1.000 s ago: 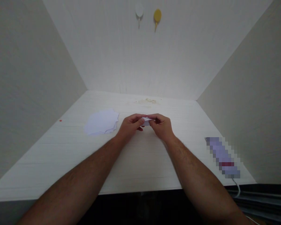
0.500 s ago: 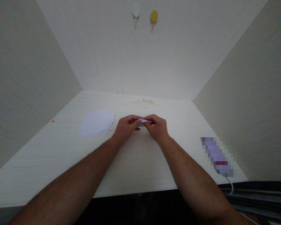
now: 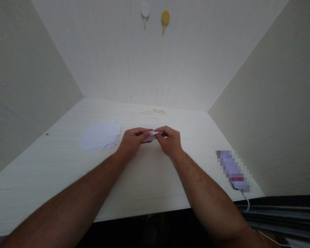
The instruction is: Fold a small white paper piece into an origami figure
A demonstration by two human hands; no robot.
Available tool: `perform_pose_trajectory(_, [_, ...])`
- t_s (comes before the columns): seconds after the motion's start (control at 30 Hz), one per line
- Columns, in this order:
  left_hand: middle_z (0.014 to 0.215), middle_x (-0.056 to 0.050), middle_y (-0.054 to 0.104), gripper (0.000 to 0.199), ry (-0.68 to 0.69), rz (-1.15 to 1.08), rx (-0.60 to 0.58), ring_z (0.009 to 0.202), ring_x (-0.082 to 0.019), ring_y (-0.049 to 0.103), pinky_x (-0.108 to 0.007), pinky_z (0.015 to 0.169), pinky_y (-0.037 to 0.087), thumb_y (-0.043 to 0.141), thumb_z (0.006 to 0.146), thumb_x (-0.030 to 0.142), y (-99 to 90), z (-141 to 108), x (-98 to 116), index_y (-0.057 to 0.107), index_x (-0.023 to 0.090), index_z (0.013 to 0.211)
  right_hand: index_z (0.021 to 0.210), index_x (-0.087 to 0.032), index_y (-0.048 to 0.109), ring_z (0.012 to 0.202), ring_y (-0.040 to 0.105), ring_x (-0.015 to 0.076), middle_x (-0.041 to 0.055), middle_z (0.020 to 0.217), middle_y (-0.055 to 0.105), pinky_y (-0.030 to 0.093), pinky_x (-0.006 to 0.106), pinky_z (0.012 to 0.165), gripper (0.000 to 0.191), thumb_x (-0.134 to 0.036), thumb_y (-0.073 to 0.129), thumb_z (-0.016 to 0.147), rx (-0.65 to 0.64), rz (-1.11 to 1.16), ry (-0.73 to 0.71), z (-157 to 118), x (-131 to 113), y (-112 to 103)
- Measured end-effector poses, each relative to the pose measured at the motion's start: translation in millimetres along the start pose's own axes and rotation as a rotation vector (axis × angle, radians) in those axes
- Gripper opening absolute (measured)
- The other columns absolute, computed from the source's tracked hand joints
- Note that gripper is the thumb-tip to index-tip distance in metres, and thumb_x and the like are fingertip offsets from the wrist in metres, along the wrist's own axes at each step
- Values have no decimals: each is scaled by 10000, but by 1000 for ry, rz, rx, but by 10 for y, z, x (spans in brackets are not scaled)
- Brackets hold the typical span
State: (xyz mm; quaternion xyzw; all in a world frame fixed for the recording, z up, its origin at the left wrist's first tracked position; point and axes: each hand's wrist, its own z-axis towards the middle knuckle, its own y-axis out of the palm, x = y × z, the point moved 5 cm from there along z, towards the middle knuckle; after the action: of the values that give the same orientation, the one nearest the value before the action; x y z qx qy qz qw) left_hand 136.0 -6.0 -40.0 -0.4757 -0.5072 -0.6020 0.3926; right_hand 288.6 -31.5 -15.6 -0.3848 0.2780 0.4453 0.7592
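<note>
A small folded piece of white paper (image 3: 150, 137) is pinched between both hands above the middle of the table. My left hand (image 3: 133, 139) grips its left side, thumb on top and fingers behind and beneath. On the other side, my right hand (image 3: 169, 139) holds the paper between thumb and curled fingers. The fingers hide part of it, so its full shape cannot be made out. A loose stack of white paper sheets (image 3: 99, 135) lies on the table to the left of my left hand.
The white table (image 3: 144, 186) is boxed in by walls on three sides. A pixelated phone-like object (image 3: 232, 168) with a white cable (image 3: 246, 203) lies at the right. A white hook (image 3: 145, 10) and a yellow hook (image 3: 165, 17) are on the back wall. A small orange spot (image 3: 47, 134) shows at the left.
The whole view has shifted slightly, so things appear further left. My hands are a little further apart, and more of the folded paper shows between them.
</note>
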Motion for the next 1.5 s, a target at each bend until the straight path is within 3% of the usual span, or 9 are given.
perform_pose_trajectory(0.27, [883,-79,744,322,23,74,-16,815,-217,704,-425,797,623,797,671,384,-32,28,3,767,149,890,881,-254,756,770,668,143,15,859,741,533,283,710,177,-212,608,793,-17,83,42,27,8,-36])
perform_pose_trajectory(0.47, [863,-79,740,301,28,125,-40,791,-208,701,-389,742,632,771,705,387,-31,30,4,760,149,890,893,-225,750,653,629,118,9,756,711,512,260,627,204,-203,579,784,-54,181,136,32,92,-16])
perform_pose_trajectory(0.63, [855,-79,739,320,49,218,-9,745,-194,686,-359,667,629,755,716,396,-31,20,39,754,137,905,1012,-206,709,605,572,86,11,817,690,487,233,576,275,-229,633,749,-119,209,138,48,69,22])
perform_pose_trajectory(0.87, [868,-74,759,373,89,320,15,761,-198,708,-360,762,588,772,699,411,-33,-8,99,748,157,972,817,-199,711,639,624,118,30,762,713,509,250,590,175,-354,715,736,-104,89,197,52,128,31])
perform_pose_trajectory(1.1, [851,-69,765,299,136,362,70,816,-220,705,-352,795,553,799,662,403,-30,-41,191,763,174,852,798,-212,724,653,637,129,29,763,714,516,248,581,192,-398,715,750,-103,55,144,36,83,25])
perform_pose_trajectory(1.5, [778,-41,757,167,146,415,75,726,-190,675,-320,706,525,751,693,330,-47,-18,191,773,201,797,741,-209,704,592,590,117,10,697,689,469,248,560,105,-308,683,768,-82,-30,90,34,105,12])
